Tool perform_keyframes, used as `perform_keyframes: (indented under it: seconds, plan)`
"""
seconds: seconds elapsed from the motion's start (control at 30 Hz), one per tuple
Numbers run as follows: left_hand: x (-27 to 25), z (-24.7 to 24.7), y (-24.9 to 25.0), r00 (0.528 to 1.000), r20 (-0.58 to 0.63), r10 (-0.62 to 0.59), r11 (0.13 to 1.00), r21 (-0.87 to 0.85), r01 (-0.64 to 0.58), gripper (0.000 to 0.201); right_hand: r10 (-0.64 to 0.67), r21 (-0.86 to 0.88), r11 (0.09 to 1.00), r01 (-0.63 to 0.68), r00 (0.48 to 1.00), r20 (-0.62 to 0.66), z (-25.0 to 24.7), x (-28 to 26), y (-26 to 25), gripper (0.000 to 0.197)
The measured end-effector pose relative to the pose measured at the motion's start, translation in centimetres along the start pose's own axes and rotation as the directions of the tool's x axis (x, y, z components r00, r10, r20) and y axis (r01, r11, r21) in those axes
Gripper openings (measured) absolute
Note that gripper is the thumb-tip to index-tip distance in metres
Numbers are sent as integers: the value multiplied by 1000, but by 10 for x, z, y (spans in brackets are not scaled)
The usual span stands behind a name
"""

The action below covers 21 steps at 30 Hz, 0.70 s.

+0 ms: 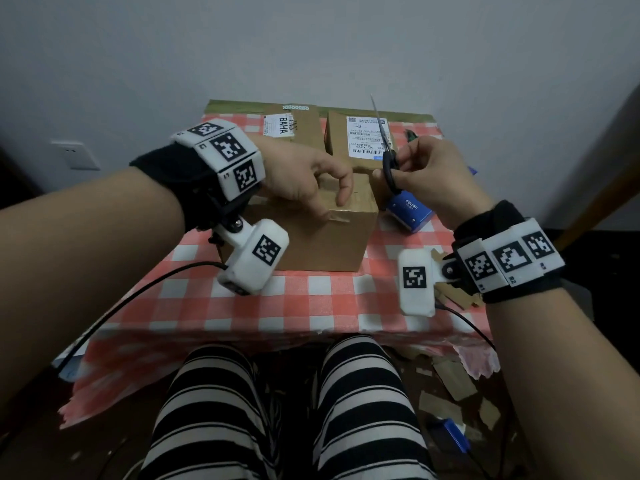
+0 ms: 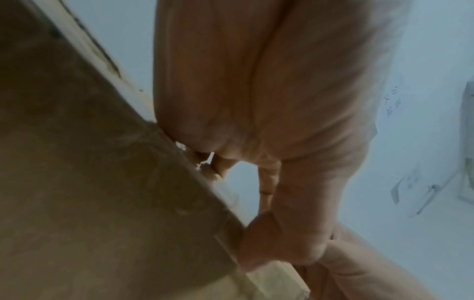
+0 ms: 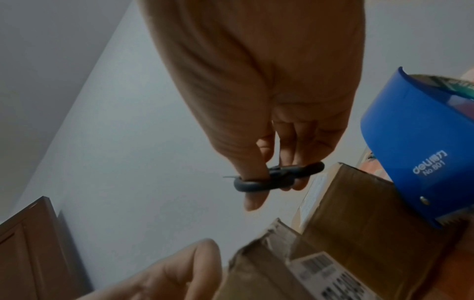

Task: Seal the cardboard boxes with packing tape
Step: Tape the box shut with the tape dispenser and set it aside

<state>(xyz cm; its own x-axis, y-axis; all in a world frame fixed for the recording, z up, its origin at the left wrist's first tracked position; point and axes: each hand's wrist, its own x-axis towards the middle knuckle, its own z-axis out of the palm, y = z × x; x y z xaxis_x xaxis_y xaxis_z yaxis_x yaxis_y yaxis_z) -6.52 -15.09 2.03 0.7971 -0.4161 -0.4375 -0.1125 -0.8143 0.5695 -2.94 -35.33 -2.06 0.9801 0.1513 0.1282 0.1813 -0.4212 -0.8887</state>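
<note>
Three cardboard boxes sit on a table with a red and white checked cloth (image 1: 311, 299). The near box (image 1: 311, 237) is plain brown and sits in the middle. Two more boxes stand at the far side: the far left box (image 1: 294, 124) has a white label, and the far right box (image 1: 360, 140) has a white label with bar codes.

The left hand (image 1: 304, 174) rests on top of the near box. Its fingers are bent and its fingertips (image 2: 256, 251) press on the box's right top edge. It grips nothing.

The right hand (image 1: 433, 178) holds a pair of scissors (image 1: 388, 157) above the right end of the near box. The thumb and fingers (image 3: 252, 162) go through the dark handle loops, and the blades point up and away toward the wall. I cannot tell if the blades are apart or together.

A blue tape holder (image 1: 408, 211) lies on the cloth just to the right of the near box, under the right hand. Bits of torn cardboard (image 1: 450, 379) lie on the floor at the near right.
</note>
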Motion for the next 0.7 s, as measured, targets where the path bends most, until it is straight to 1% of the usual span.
perform_keyframes:
  seconds: [0.07,0.13,0.27,0.3,0.4,0.57,0.63,0.7]
  plan:
    - [1,-1,-2,1000,22,3,1000,-6,-3,27,-9,9,1000,9,1000,7,1,-1,-1,31]
    - [2,-1,-1,1000,7,-12,1000,5,12,27,-19,22,1000,19,1000,13,2,-1,-2,30]
    - [6,4,3,997,-51,-61,991,113,66,45,-21,43,999,20,1000,20,2,-3,0,31]
    - [6,4,3,996,-72,-55,990,124,63,44,-22,46,999,21,1000,21,1,-3,1,31]
    - [5,1,1,990,-139,-14,995,92,27,34,-41,2,999,41,999,-10,0,1,7,33]
    - [1,-1,0,985,-169,28,996,85,-14,27,-103,-41,994,101,994,-40,-6,0,12,38]
    - [-1,-1,2,985,-172,31,995,96,-14,32,-120,-44,992,117,991,-62,-7,-1,14,38]
    - [-1,2,4,986,-165,24,983,181,7,48,-125,-57,991,121,988,-86,-8,-1,15,36]
